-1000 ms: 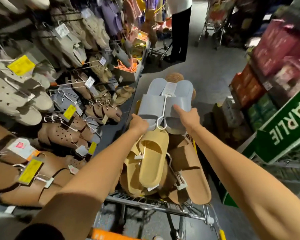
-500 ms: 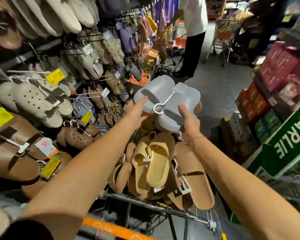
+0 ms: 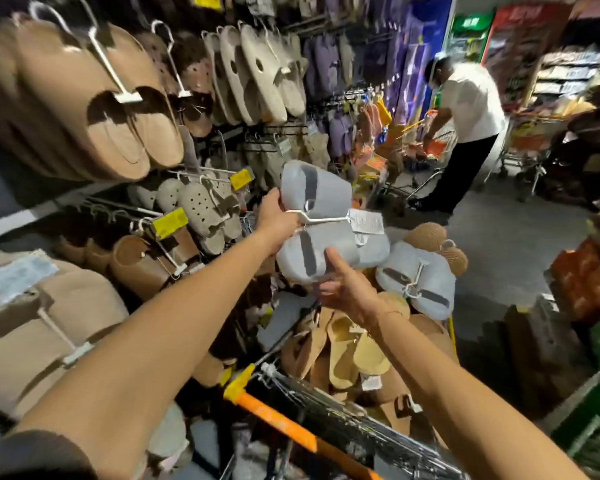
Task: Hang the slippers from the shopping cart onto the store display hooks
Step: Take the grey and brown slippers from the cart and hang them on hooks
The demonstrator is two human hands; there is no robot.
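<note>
A pair of grey slippers (image 3: 321, 237) on a white hanger is lifted above the shopping cart (image 3: 343, 424), turned sideways. My left hand (image 3: 276, 220) grips the pair at its left side, by the hanger's hook end. My right hand (image 3: 347, 289) supports the lower slipper from beneath, with its thumb on the slipper's face. The cart holds a second grey pair (image 3: 418, 278) plus several tan and yellow slippers (image 3: 354, 344). Display hooks (image 3: 118, 213) on the left wall carry beige and brown slippers.
Large tan slippers (image 3: 111, 109) hang close at upper left. A person in a white shirt (image 3: 465, 109) bends over another cart down the aisle. Stacked boxes (image 3: 582, 282) line the right side. The orange cart handle (image 3: 291, 427) crosses the bottom.
Both hands have lifted the grey pair higher and leftward toward the display wall, turning it sideways. My view has swung up and left, and a second grey pair now shows in the cart.
</note>
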